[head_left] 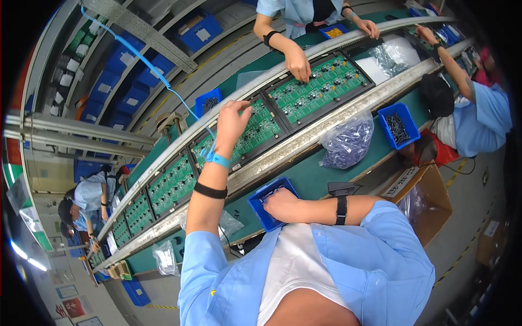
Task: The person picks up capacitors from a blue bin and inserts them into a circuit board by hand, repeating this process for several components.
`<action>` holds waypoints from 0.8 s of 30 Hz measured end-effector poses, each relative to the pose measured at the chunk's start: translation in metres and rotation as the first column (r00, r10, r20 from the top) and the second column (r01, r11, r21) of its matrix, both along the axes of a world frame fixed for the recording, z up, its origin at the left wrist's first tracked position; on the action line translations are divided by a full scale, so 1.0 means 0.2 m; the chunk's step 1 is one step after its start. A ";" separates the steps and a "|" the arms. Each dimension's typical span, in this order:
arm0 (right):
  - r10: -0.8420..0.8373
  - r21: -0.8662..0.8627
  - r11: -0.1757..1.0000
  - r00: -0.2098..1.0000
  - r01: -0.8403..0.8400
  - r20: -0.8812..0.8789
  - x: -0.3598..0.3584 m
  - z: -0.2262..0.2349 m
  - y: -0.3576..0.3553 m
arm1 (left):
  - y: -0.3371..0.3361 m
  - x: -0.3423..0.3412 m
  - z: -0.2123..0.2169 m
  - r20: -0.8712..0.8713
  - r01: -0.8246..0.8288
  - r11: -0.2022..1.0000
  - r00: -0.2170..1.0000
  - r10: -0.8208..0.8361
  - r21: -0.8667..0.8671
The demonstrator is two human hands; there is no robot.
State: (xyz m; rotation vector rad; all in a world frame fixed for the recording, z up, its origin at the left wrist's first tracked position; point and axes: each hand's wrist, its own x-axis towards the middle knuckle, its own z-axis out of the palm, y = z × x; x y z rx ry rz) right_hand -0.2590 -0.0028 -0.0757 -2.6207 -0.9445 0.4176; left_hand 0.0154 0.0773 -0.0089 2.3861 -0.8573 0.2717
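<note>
My left hand (232, 123) is over a green circuit board (262, 126) in a black frame, its fingers curled together near the board's far edge. Whatever they pinch is too small to make out. A blue wrist strap (215, 156) with a coiled cord circles that wrist. My right hand (281, 205) reaches down into a blue bin (262, 214) at the table's near edge; its fingertips are hidden there. Another framed green board (321, 89) lies to the right, with a co-worker's hand (298, 62) touching its far side.
Several more framed boards (173, 186) line the metal-railed track to the left. Right of my bin lie a plastic bag of dark parts (350, 140) and a blue bin of black parts (398, 127). A cardboard box (429, 204) stands by my right elbow. Co-workers sit at both ends.
</note>
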 end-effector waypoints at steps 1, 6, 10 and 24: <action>-0.014 0.015 1.000 1.000 0.015 -0.025 -0.01 -0.01 -0.01 | 0.01 -0.08 0.06 -0.050 0.026 0.999 0.998 -0.027 -0.029; -0.043 0.001 0.999 0.995 0.043 -0.090 0.01 0.04 -0.09 | 0.23 -0.53 0.22 -0.229 0.033 0.994 0.972 -0.056 -0.106; -0.016 -0.054 0.998 0.998 0.012 -0.067 0.00 0.06 -0.16 | 0.38 -0.87 0.16 -0.403 -0.028 0.971 0.912 -0.073 -0.239; 0.067 0.611 0.166 0.609 0.774 -0.790 0.44 0.27 -0.82 | 0.03 -1.36 -0.21 -0.281 0.166 0.951 0.956 -0.090 0.261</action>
